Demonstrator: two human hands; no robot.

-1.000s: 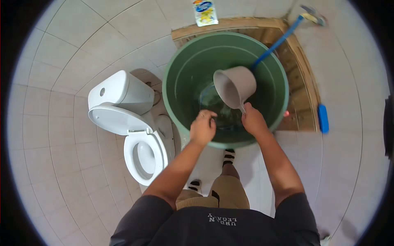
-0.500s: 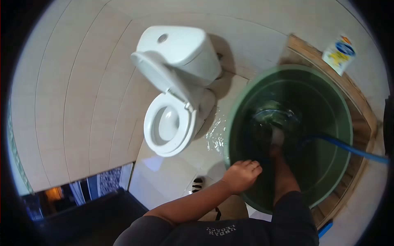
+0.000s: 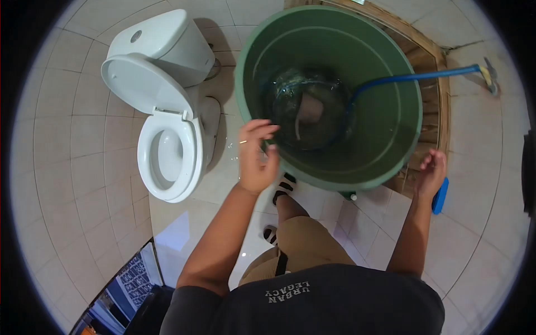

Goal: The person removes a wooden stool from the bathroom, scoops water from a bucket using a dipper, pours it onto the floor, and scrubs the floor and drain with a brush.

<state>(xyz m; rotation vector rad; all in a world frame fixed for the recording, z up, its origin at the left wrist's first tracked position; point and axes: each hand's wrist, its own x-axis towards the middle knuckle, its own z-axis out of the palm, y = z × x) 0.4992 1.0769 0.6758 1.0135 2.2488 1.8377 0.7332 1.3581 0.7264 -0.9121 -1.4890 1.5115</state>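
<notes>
A large green tub (image 3: pixel 335 178) stands in front of me with water low inside it. The dipper (image 3: pixel 310 109) lies in the water, its handle toward me, and neither hand touches it. My left hand (image 3: pixel 258 156) is raised by the tub's near left rim, fingers apart and holding nothing. To the right of the tub my right hand (image 3: pixel 431 172) hangs with fingers loosely curled and nothing visible in them, near a blue object (image 3: pixel 440 196). A blue hose (image 3: pixel 419 76) runs from a tap (image 3: pixel 490 76) on the right wall down into the tub.
On the left is a white toilet (image 3: pixel 167 156) with its lid up, beside a wet patch of floor. A wooden frame (image 3: pixel 444 106) borders the tub's far right side. My feet are below the tub's near edge. Dark items and patterned cloth (image 3: pixel 134 281) show at the lower left.
The right hand has come out of the tub and moved to its right side, leaving the dipper in the water. My left hand has opened and lifted. The view has swung right.
</notes>
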